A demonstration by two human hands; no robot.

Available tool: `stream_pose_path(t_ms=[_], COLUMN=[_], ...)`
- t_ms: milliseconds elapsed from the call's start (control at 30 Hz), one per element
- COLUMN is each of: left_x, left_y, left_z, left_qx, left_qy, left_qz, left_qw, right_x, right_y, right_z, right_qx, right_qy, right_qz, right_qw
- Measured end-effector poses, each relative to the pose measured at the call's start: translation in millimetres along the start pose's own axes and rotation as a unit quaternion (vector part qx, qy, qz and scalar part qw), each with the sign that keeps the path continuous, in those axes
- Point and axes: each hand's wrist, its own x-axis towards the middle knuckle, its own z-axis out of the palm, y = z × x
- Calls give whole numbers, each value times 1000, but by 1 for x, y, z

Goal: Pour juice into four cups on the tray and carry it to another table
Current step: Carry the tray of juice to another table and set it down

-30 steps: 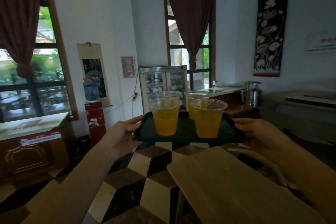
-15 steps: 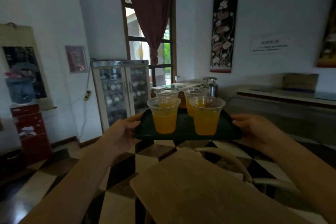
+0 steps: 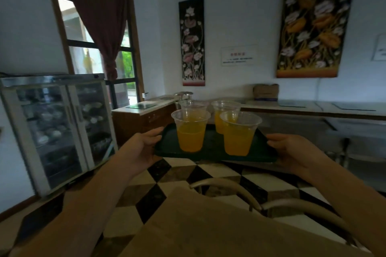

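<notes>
Mid-frame, the dark tray [image 3: 211,148] rides level between both hands: left hand [image 3: 142,148] and right hand [image 3: 292,150] each clasp a short edge, fingers curled under, probably to keep the four juice cups [image 3: 191,131] (all filled) from sloshing over the checkered floor [image 3: 208,171].

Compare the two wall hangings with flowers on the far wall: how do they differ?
The narrow dark hanging with pink flowers is slimmer, and hangs nearer the window. The wide dark hanging with orange and white flowers is broader and reaches higher, beyond the frame's top. Both are dark, floral, with a coloured band at the bottom.
</notes>
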Motion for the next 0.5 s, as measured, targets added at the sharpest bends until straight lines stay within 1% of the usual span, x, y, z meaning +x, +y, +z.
stream_pose_path(t_ms=[233,400,500], left_x=[64,96,111], left_y=[-14,-48,-73], left_z=[-1,21,37], left_qx=[-41,-38,-47], left_qy=[-93,-143,-152], left_qz=[-50,-86,-121], left_qw=[994,985,980], right_x=[-5,2,7], right_y=[8,29,41], right_z=[-1,-26,-45], right_qx=[-7,-3,-25], right_qy=[59,116,151], right_qz=[-34,-45,-49], right_qw=[998,992,987])
